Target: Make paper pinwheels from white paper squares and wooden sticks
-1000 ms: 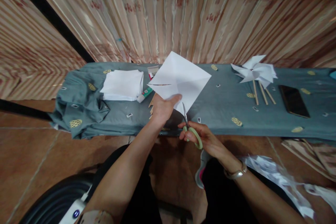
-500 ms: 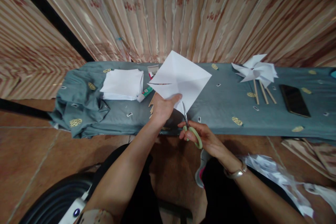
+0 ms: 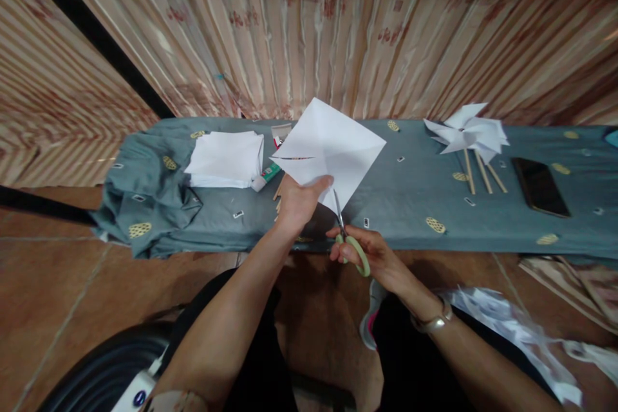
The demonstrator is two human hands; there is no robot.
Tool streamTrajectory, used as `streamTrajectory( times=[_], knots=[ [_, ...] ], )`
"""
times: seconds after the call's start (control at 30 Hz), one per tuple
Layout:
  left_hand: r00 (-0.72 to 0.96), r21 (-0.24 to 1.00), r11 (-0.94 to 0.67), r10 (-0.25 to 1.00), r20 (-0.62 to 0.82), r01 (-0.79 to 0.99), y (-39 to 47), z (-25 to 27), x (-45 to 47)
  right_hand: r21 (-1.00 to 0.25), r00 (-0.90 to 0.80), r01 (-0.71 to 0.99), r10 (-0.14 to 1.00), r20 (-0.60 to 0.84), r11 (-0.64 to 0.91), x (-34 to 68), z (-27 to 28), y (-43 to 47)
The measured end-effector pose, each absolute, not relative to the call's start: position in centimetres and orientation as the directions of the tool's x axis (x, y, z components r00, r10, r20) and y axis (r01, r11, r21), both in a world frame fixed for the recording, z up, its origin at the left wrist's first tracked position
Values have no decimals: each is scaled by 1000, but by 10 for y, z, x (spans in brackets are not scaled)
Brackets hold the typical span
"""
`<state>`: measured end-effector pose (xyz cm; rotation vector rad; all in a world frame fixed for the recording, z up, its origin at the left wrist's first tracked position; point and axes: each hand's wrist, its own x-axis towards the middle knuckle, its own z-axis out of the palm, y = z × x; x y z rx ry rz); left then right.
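Note:
A square sheet of white paper [image 3: 344, 141] is held up corner-on, with crease lines and one slit running in from its left corner. My left hand [image 3: 300, 201] is closed on its lower left edge, thumb on top and the other fingers hidden beneath. My right hand [image 3: 371, 250] grips light-green-handled scissors [image 3: 358, 253] by the loops. Their blades are at the paper's bottom corner, pointing toward its middle. Partly behind the paper lie a green-and-white tube [image 3: 266, 176] and some wooden sticks [image 3: 277, 196].
A stack of white paper [image 3: 226, 159] lies on the cloth-covered bench [image 3: 410, 196] at left. White paper pinwheels [image 3: 470, 132] on sticks and a black phone [image 3: 541, 187] lie at right. A plastic bag of paper scraps [image 3: 506, 328] is below. Behind hangs a curtain [image 3: 309, 26].
The view has shifted slightly. The scissors and both hands keep nearly the same position at the paper's bottom corner; the blades look a little closer together.

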<state>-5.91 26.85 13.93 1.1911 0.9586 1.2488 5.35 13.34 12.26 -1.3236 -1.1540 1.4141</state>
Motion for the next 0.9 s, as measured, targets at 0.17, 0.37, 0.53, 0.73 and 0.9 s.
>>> streamTrajectory(
  times=[0.17,0.37,0.53,0.73,0.9],
  knots=[
    [104,981,-65,991,85,-181,269,140,-59,-980,-57,-3,978,-200,-201,52,124,133],
    [90,985,-57,993,73,-164,271,139,-59,-977,-60,-28,976,-209,-211,51,123,132],
    [93,985,-54,993,70,-164,271,139,-59,-980,-62,-46,980,-191,-194,50,123,132],
    [95,986,-57,993,72,-156,270,141,-60,-979,-48,-55,980,-194,-196,48,122,132],
    [97,987,-63,992,79,-150,270,141,-61,-979,-42,-45,979,-198,-200,48,122,132]
  ],
)
